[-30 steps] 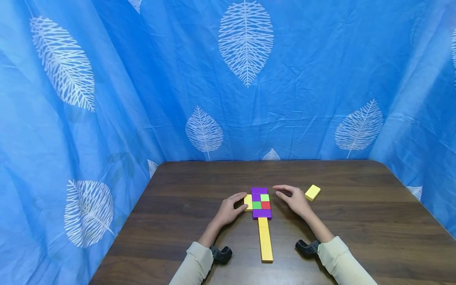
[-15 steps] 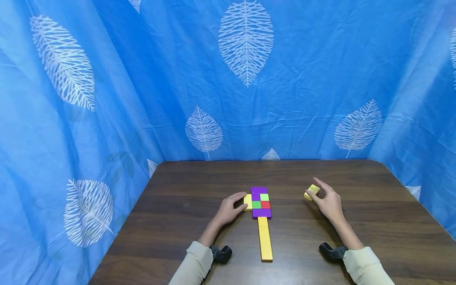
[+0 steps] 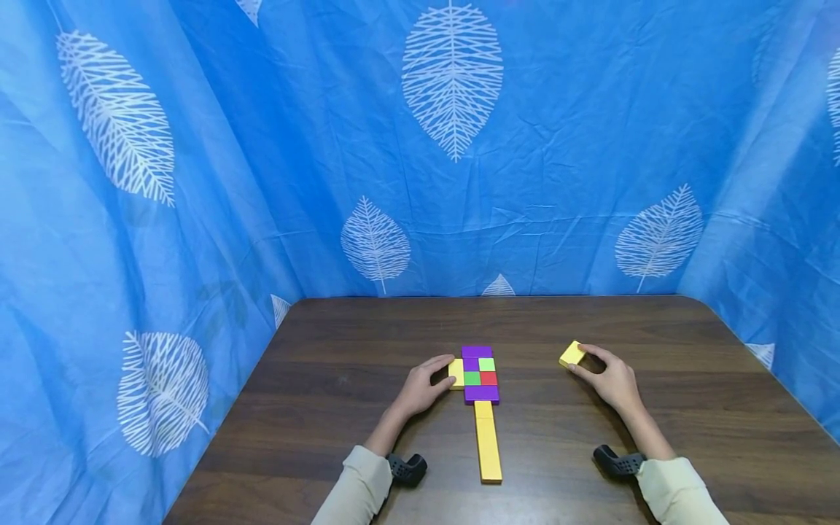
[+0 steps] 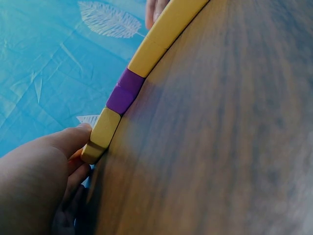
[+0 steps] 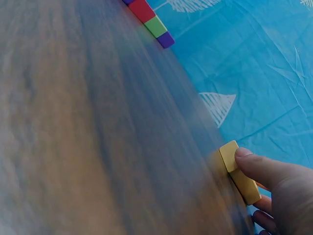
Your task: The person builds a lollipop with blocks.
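My left hand [image 3: 420, 386] pinches a yellow block [image 3: 456, 373] between thumb and fingers. That block lies flat against the left side of a joined patch of purple, green and red blocks. In the left wrist view, the thumb rests on the near end of the yellow block [image 4: 102, 132], beside a purple block [image 4: 126, 90]. Off to the right, my right hand [image 3: 610, 375] pinches another yellow block [image 3: 572, 354] by its ends. The right wrist view has the thumb on this yellow block [image 5: 238, 171], at the tabletop.
A long yellow strip [image 3: 488, 445] of blocks runs from the lower purple block [image 3: 482, 394] toward me. The red block [image 3: 488, 378] sits in the patch's right side. Around the dark wooden table [image 3: 367, 321] hangs a blue curtain [image 3: 551, 146] with white leaves.
My right hand has gone from beside the patch to the loose yellow block on the right, and has taken hold of it. The left hand has stayed on its block.
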The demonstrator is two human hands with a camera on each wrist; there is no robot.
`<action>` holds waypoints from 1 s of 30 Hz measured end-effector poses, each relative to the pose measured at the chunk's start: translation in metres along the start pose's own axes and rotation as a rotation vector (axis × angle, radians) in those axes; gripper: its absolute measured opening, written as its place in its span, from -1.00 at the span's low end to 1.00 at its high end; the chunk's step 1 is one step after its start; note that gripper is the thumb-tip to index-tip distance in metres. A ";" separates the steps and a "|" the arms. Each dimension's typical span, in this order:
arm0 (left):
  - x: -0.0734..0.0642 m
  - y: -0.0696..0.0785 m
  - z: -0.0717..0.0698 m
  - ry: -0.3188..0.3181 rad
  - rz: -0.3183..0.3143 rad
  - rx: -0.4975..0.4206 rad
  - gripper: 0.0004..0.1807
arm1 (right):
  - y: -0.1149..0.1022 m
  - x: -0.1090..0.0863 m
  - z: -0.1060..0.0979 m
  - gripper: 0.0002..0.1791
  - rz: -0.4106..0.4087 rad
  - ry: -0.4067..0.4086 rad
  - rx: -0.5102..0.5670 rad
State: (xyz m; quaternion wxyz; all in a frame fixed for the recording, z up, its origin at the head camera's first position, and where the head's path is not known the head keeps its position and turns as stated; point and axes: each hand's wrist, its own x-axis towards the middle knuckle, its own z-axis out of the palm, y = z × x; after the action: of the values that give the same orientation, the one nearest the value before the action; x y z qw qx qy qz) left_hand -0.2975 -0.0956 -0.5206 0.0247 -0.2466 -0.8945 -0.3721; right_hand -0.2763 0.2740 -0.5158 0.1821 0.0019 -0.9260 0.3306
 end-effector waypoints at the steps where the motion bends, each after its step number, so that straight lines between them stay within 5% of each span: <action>1: 0.000 0.000 0.000 0.001 0.002 -0.001 -0.49 | 0.000 0.000 0.000 -0.43 -0.004 0.000 0.003; 11: -0.001 0.000 0.000 0.009 0.018 0.000 -0.49 | -0.004 -0.003 0.005 -0.43 -0.045 0.034 0.014; 21: -0.001 0.000 0.000 0.010 0.029 -0.012 -0.49 | -0.029 -0.007 0.021 -0.43 -0.132 0.007 0.146; 30: -0.002 0.001 -0.001 0.023 0.050 -0.022 -0.50 | -0.053 -0.010 0.044 -0.45 -0.225 -0.188 0.272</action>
State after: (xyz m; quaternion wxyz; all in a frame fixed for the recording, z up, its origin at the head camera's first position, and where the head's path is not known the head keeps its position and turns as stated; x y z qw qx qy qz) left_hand -0.2950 -0.0967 -0.5192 0.0416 -0.2650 -0.8835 -0.3841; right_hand -0.2756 0.2046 -0.5188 0.1286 0.1609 -0.8798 0.4284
